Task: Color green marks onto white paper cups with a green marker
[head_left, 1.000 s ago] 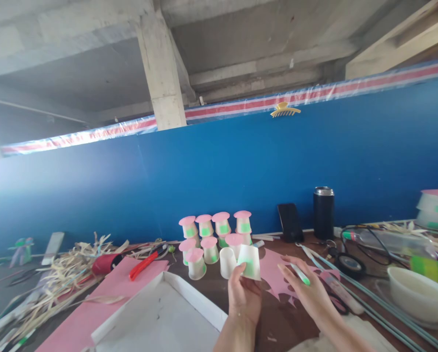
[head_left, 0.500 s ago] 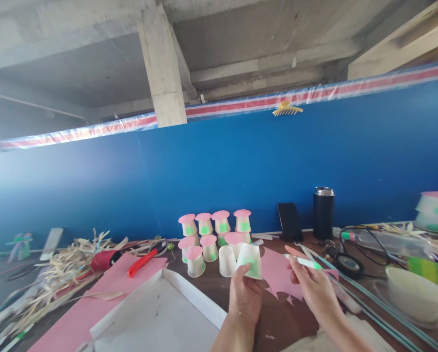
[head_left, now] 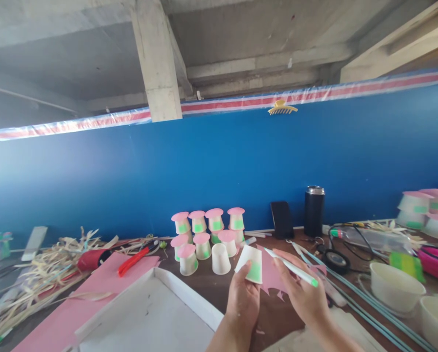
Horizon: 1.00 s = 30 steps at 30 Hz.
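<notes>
My left hand (head_left: 243, 300) is closed round a white paper cup (head_left: 250, 264) held upside down; the cup bears a green patch. My right hand (head_left: 302, 291) grips a white pen with a green end (head_left: 291, 267), its tip pointing toward the cup from the right. Behind the cup stands a plain white upturned cup (head_left: 220, 259). Around it is a cluster of several upturned cups with pink round tops and green patches (head_left: 204, 230). A cut pink sheet (head_left: 272, 276) lies on the table under my hands.
A white tray (head_left: 160, 313) and a pink sheet (head_left: 90, 298) with red-handled scissors (head_left: 132, 260) lie at left beside straw-like strips (head_left: 46, 271). A black flask (head_left: 313, 211), a phone (head_left: 282, 220), tape (head_left: 336, 260), rods and white bowls (head_left: 395, 287) lie at right.
My right hand has swung the pen up and over toward the cup. The left hand has tilted the cup slightly. The camera view has shifted a little to the right.
</notes>
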Motion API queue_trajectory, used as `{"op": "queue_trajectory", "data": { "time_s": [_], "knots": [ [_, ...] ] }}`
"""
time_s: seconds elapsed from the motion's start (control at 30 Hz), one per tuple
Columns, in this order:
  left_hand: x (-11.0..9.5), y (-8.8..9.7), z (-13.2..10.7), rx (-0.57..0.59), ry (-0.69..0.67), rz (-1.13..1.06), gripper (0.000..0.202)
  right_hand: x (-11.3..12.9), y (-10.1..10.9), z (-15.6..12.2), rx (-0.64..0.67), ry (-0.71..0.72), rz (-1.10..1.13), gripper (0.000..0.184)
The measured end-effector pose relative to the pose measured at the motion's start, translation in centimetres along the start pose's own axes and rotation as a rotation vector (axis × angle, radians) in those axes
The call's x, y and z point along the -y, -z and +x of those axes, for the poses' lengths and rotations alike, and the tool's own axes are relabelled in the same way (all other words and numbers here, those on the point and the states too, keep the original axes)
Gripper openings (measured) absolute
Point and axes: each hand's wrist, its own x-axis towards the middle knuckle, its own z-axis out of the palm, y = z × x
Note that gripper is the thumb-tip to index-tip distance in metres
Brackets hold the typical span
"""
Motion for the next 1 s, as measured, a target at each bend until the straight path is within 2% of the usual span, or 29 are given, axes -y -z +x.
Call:
{"op": "queue_trajectory", "data": {
  "time_s": [0.33, 0.5, 0.7, 0.87, 1.0],
  "knots": [
    [0.5, -0.6, -1.3, 0.145, 0.012, 0.108, 0.03, 1.2, 0.1, -0.2, 0.022, 0.127, -0.058, 0.022],
    [0.6, -0.7, -1.7, 0.272, -0.012, 0.177, 0.033, 1.5, 0.1, -0.2, 0.024, 0.122, -0.092, 0.02],
    [0.8, -0.8, -1.8, 0.273, -0.043, 0.206, 0.034, 1.4, 0.0, -0.2, -0.022, 0.162, -0.149, 0.018],
    [0.9, -0.9, -1.8, 0.255, -0.049, 0.22, 0.038, 1.3, -0.1, -0.4, 0.003, 0.095, -0.137, 0.019],
    [0.9, -0.9, -1.9, 0.256, -0.048, 0.236, 0.034, 1.3, -0.1, -0.5, -0.008, 0.09, -0.142, 0.018]
  ]
}}
